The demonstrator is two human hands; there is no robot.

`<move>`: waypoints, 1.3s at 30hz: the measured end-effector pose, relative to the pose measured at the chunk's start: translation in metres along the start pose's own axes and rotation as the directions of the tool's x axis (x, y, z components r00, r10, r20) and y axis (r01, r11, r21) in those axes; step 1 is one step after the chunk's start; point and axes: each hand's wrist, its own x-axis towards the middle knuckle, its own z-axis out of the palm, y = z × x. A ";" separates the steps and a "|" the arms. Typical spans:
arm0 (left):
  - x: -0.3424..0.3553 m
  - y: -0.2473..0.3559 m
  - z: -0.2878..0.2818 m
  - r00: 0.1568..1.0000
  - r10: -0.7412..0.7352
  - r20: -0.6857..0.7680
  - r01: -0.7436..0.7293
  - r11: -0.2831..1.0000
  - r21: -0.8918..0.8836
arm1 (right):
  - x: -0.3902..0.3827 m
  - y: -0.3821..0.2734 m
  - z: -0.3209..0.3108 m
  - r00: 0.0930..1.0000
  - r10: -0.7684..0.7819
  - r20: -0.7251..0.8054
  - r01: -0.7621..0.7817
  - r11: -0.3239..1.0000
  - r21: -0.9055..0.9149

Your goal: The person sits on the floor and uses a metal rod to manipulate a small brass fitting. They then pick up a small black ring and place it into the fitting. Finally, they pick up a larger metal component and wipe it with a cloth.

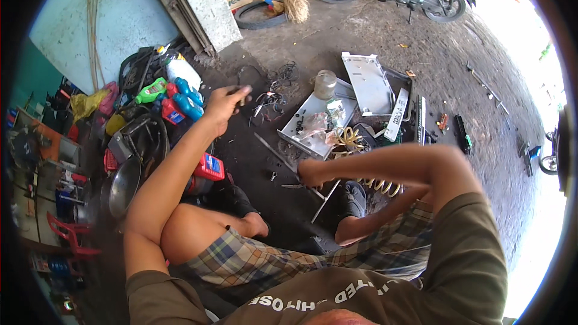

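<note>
I am squatting on the concrete floor (373, 42) and the work looks to me in the middle, not near its end. The metal chassis tray (316, 121) lies open at about 12 o'clock from my knees, its grey cover panel (368, 81) is already off and leans just beside it at 1 o'clock, and loose wires (274, 93) and small parts are spread around. So the opening is done; I judge that sorting or refitting of parts is left.

My left hand (226, 103) is stretched out to 11 o'clock, its fingers closed narrowly on a small dark piece (242, 91), which it holds above the floor near the wires. My right hand (308, 173) is low at the centre, bent under the wrist, next to a thin metal rod (325, 198); if it is gripping something, I cannot tell.

What the small piece is, I cannot make out. The yellow coiled cable (352, 140) is partly hidden behind my right forearm.
</note>
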 end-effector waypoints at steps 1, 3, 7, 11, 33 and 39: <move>0.001 0.005 0.008 1.000 0.029 0.005 -0.029 0.999 0.022 | 0.019 -0.007 0.016 0.995 -0.056 0.081 0.068 0.986 -0.152; 0.002 0.005 -0.008 0.988 0.132 0.085 -0.139 0.987 0.080 | 0.075 -0.042 0.047 0.951 -0.191 0.243 0.268 0.901 -0.342; 0.006 -0.004 0.003 0.977 0.154 0.148 -0.159 0.987 0.022 | 0.118 -0.066 0.119 0.996 -0.024 0.086 0.026 0.999 -0.025; 0.006 -0.009 0.017 0.947 0.212 0.243 -0.235 0.970 0.068 | 0.147 -0.042 0.167 0.998 0.060 0.001 -0.060 0.997 0.054; -0.021 0.026 0.005 0.855 0.504 0.124 -0.519 0.817 0.251 | -0.007 -0.079 -0.137 0.532 0.357 -0.767 0.821 -0.440 0.364; -0.026 0.049 0.012 0.727 0.634 0.262 -0.686 0.669 0.286 | -0.018 -0.077 -0.146 0.556 0.383 -0.738 0.778 -0.551 0.300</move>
